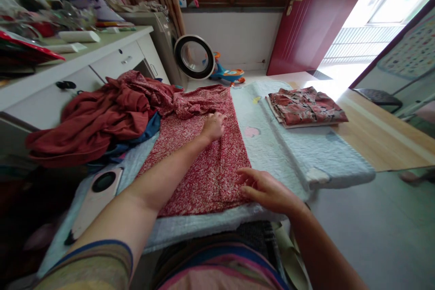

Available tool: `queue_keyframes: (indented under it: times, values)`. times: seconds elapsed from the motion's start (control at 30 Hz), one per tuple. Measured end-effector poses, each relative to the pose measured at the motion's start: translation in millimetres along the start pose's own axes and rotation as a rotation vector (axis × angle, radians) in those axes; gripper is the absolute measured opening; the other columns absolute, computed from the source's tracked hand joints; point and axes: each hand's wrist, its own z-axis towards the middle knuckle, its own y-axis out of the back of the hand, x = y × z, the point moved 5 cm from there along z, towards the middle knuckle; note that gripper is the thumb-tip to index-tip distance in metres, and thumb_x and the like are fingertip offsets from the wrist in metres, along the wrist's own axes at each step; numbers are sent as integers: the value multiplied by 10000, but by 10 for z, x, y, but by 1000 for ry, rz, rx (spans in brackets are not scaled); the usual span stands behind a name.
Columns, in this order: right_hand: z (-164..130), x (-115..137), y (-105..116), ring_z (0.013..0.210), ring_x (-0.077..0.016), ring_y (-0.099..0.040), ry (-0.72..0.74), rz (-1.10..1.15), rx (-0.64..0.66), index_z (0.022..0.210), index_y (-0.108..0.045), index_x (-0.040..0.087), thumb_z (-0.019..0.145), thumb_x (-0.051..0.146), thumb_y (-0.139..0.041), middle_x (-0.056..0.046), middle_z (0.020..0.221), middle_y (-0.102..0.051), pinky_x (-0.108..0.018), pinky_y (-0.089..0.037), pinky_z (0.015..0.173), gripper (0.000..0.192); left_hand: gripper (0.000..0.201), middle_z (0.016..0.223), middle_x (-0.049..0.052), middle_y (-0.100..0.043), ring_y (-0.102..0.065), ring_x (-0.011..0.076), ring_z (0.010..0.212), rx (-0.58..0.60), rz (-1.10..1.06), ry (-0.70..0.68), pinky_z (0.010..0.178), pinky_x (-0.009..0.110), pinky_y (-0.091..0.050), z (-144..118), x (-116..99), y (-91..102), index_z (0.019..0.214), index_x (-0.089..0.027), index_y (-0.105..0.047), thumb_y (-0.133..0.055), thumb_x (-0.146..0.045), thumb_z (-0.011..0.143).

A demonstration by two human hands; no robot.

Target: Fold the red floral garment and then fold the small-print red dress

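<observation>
A red garment with a small white print [190, 163], looking like a dress or skirt, lies spread on the quilted cloth, its upper part bunched toward the back. My left hand [213, 127] reaches across it with curled fingers, pinching the cloth near its middle. At the garment's right edge near the front is my right hand [265, 190], fingers and thumb apart, the tips touching or just over the fabric. Left of the garment, a heap of rust-red clothes [102, 118] overlaps the bunched part, with blue cloth [149, 131] showing underneath.
The pale blue quilted cloth [268, 145] covers the work surface. On its right sits a folded patterned garment [306, 106]. An iron-like pale object with a dark oval [98, 195] lies front left. Behind are a washing machine with its door open [194, 56] and a cluttered counter [136, 34].
</observation>
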Motion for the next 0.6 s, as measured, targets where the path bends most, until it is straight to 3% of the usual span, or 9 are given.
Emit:
queue_keyframes:
  times: [0.1, 0.2, 0.43, 0.53, 0.6]
  values:
    - [-61, -209, 174, 746, -151, -603, -54, -74, -176, 1035, -656, 183, 870, 213, -526, -24, 845, -680, -274, -435, 685, 213, 185, 1127, 66, -648, -543, 232, 1081, 139, -30, -290, 1025, 407, -407, -380, -323, 4, 1007, -197, -695, -566, -185, 874]
    - [-107, -366, 212, 768, -165, -584, -66, -212, -300, 887, -642, 188, 857, 196, -531, -21, 806, -652, -294, -412, 720, 115, 170, 1126, 64, -656, -555, 219, 1084, 221, -27, -430, 991, 386, -430, -767, -534, -4, 978, -206, -700, -553, -267, 919]
    - [-271, -450, 67, 800, -166, -561, -35, -259, -250, 846, -616, 191, 806, 125, -528, -27, 838, -614, -290, -405, 741, 118, 228, 1225, 97, -631, -535, 242, 1154, 183, 43, -453, 1025, 439, -413, -1154, -634, 44, 1119, -195, -660, -539, -252, 934]
    - [-380, -408, 20, 810, -163, -549, 16, -248, -242, 877, -592, 194, 788, 118, -531, -27, 870, -588, -286, -417, 747, 132, 230, 1217, 100, -640, -537, 244, 1163, 197, -43, -479, 1027, 437, -422, -1290, -690, 135, 1091, -194, -675, -529, -176, 915]
    - [-443, -382, -8, 845, -169, -543, 47, -264, -261, 922, -568, 192, 773, 122, -545, -31, 907, -572, -295, -427, 777, 167, 254, 1184, 96, -658, -564, 228, 1132, 269, -152, -515, 1008, 404, -447, -1417, -739, 189, 1087, -190, -678, -538, -128, 884]
